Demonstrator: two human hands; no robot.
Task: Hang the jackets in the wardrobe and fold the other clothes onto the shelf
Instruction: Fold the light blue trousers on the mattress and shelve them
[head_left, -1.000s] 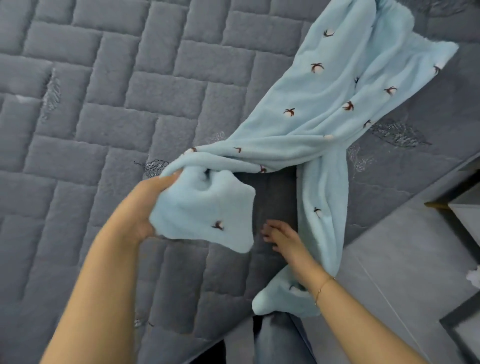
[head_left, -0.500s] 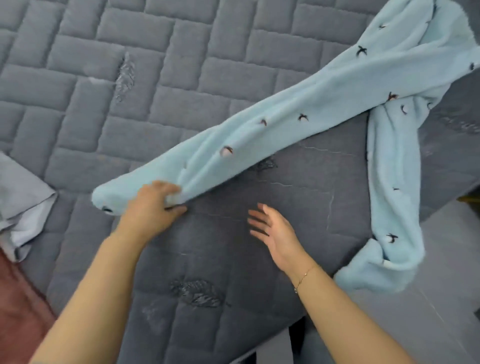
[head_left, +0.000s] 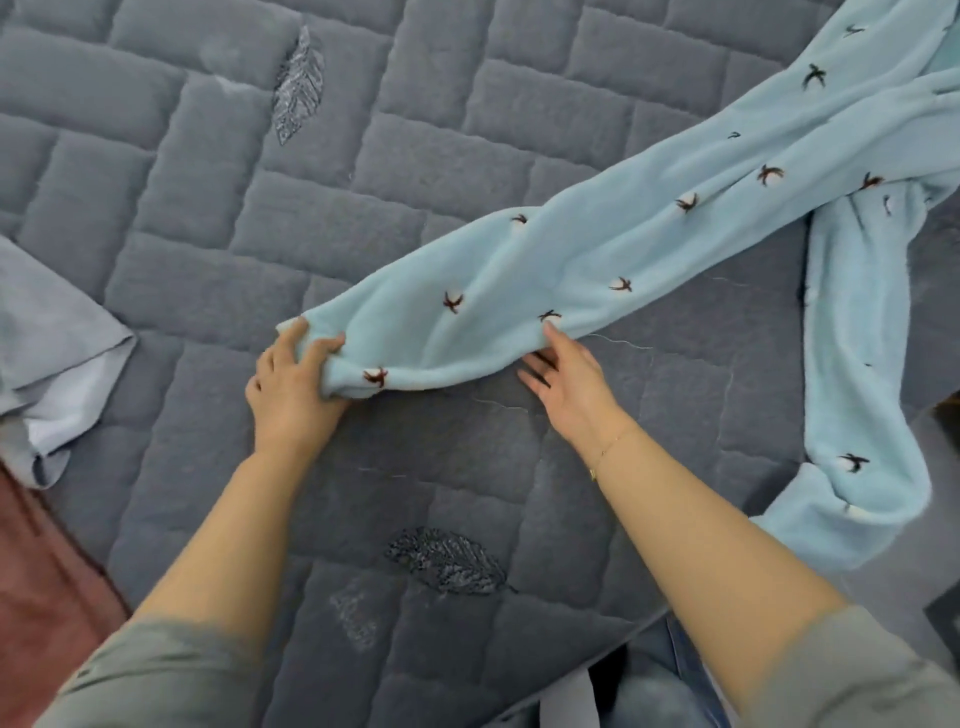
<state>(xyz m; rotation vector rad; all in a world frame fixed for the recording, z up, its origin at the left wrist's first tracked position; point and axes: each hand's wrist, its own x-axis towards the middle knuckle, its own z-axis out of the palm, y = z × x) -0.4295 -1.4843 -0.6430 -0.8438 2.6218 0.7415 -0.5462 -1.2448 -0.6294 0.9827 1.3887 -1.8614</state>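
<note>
the fleece pants (head_left: 597, 260), pale blue and fuzzy with small dark sprigs, lie across the quilted grey mattress (head_left: 260, 218), one leg stretched out, the other looping off the right edge. the left hand (head_left: 291, 384) grips that leg's cuff, fingers curled. the right hand (head_left: 566, 374) lies flat, fingers straight against the fleece edge. a smooth grey garment (head_left: 57, 358) lies crumpled at left.

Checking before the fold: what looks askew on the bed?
The blue pants lie unevenly: one leg stretches across the quilt between the left hand and right hand, while the other leg droops over the bed's edge.
</note>
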